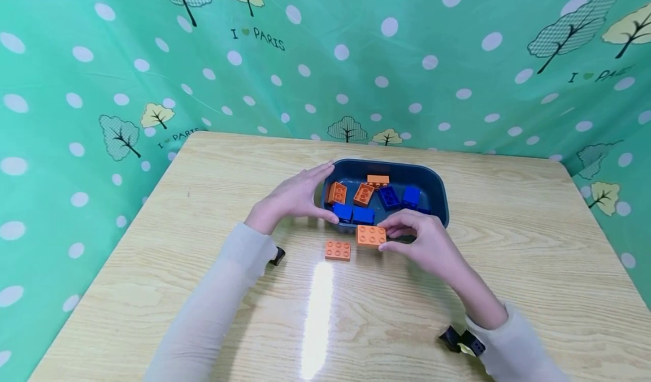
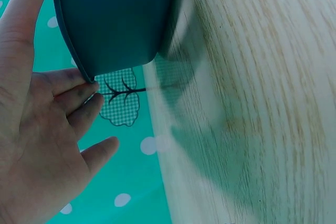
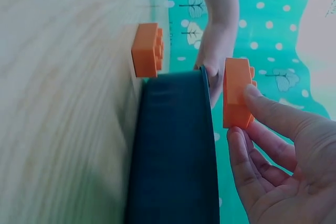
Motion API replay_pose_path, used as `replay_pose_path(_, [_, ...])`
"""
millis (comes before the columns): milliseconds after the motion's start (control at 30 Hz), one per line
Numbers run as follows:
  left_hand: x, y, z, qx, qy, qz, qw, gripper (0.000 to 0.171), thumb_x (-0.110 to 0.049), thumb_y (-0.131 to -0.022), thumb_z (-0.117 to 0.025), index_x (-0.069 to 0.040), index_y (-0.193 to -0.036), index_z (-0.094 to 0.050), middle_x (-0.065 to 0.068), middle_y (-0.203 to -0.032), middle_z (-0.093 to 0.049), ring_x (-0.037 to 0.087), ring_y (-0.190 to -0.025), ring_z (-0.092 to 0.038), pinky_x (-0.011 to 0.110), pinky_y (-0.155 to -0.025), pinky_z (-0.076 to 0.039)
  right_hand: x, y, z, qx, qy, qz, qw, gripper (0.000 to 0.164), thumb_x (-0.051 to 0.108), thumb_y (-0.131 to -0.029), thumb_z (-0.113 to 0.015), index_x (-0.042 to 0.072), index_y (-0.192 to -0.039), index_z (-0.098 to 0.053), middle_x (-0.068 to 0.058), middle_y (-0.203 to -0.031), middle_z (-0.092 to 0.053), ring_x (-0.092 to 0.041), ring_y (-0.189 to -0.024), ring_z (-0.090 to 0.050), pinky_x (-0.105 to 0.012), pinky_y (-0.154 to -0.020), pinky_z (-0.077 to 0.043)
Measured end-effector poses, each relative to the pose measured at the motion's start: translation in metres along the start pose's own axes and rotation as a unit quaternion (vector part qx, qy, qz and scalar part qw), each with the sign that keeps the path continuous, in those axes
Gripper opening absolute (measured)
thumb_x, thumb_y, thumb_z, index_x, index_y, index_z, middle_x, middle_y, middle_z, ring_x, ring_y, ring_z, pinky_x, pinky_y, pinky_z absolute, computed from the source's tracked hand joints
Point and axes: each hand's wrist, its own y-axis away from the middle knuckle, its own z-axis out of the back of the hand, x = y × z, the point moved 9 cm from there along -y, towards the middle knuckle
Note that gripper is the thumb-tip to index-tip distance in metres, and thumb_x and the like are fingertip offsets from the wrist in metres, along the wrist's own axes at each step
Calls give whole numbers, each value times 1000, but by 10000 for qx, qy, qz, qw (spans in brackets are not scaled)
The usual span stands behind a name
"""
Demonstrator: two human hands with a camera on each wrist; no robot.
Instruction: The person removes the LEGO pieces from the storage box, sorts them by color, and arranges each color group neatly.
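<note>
My right hand (image 1: 427, 241) pinches an orange toy brick (image 1: 371, 235) between thumb and fingers, studs facing up, above the near rim of a dark blue bin (image 1: 437, 201). In the right wrist view this orange brick (image 3: 237, 93) is held higher than the bin's rim. A second orange brick (image 1: 338, 250) lies on the table in front of the bin. At the bin's left end, my left hand (image 1: 295, 195) rests against the rim with thumb and fingers spread. In the left wrist view its fingertips (image 2: 90, 90) touch the rim's edge.
Inside the bin are several orange bricks (image 1: 363, 194) and blue bricks (image 1: 364, 215), lying at various angles. The wooden table (image 1: 508, 257) meets a green dotted curtain (image 1: 356, 60) at its back edge. Light reflects off the table's near part.
</note>
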Motion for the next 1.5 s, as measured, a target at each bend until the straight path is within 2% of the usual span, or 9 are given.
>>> replay_pose_path(400, [2, 0, 0, 19, 76, 45, 10000, 129, -79, -64, -73, -24, -162, -9, -6, -170, -4, 28, -156, -13, 53, -125, -22, -2, 8, -18, 84, 100, -59, 9999, 28, 13, -77, -85, 14, -104, -75, -2, -103, -72, -11, -86, -70, -20, -76, -60])
replay_pose_path(900, [2, 0, 0, 16, 78, 25, 10000, 130, -80, -64, -73, -25, -162, -9, -6, -170, -4, 29, -156, -14, 54, -124, -23, -6, 15, -29, -5, 33, -200, 9998, 28, 8, -77, -85, 11, -102, -75, -4, -102, -71, -13, -88, -71, -20, -76, -60])
replay_pose_path(1333, [2, 0, 0, 0, 62, 8, 10000, 128, -77, -66, -74, -22, -162, -10, -7, -170, -3, 27, -157, -13, 52, -125, -22, -20, 19, -43, 93, 27, -969, 9952, 30, 8, -79, -83, 10, -107, -74, -7, -107, -71, -14, -91, -72, -20, -76, -60])
replay_pose_path(1500, [2, 0, 0, 1, 104, 21, 9999, 128, -77, -66, -75, -23, -162, -9, -7, -170, -3, 27, -157, -13, 52, -125, -22, -25, 19, -46, 54, -25, -1023, 9947, 30, 6, -79, -82, 8, -108, -74, -9, -109, -71, -15, -91, -72, -20, -75, -60])
